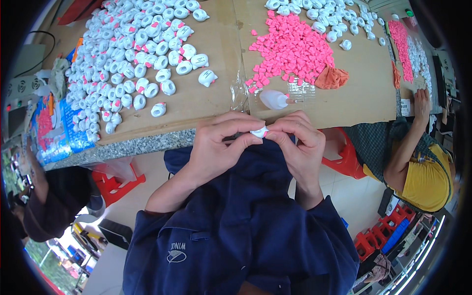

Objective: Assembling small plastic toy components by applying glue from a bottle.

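Note:
Just past the table's near edge, my left hand [216, 145] pinches a small white hollow piece [258, 132] between thumb and index finger. A bit of a small pink piece [266, 133] shows at its right side, where the thumb and index finger of my right hand [301, 140] press it against the white one. My fingertips cover much of both. Beyond my hands lies a white squeeze bottle [273, 100] on its side, its tip pointing right. Loose pink pieces [295, 46] form a heap behind it.
Many white pieces [140, 54], several with pink bits, spread over the cardboard-covered table [216, 105] at left. More white pieces [330, 24] lie at the back right. An orange cloth [331, 77] sits by the pink heap. Co-workers sit either side, near red stools [346, 155].

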`<state>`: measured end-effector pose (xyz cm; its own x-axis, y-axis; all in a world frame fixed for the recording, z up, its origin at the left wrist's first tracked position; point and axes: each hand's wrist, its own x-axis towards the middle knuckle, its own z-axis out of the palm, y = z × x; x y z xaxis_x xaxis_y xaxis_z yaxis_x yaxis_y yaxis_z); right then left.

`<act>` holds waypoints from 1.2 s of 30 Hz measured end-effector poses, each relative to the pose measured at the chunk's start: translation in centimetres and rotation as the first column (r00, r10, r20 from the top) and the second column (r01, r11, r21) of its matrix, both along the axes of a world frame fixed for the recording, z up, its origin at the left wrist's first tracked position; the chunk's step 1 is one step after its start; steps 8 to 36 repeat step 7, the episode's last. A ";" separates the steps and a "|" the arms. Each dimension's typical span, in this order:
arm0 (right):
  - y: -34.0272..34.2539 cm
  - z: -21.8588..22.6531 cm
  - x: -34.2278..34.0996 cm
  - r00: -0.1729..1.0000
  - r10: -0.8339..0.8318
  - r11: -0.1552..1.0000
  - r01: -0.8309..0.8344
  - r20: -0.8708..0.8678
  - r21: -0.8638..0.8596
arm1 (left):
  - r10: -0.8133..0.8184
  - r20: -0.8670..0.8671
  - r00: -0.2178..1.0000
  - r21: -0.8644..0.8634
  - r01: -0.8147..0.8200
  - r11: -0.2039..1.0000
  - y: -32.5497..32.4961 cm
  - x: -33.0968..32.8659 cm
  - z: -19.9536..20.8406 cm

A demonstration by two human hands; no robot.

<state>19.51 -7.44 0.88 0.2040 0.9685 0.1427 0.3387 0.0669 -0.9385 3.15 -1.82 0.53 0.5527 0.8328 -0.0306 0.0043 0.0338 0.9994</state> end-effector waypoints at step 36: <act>-0.1 0.0 -0.8 0.995 -0.063 0.998 0.063 0.074 -0.002 | 0.081 -0.084 0.993 0.158 -0.067 0.985 -0.2 -0.1 0.1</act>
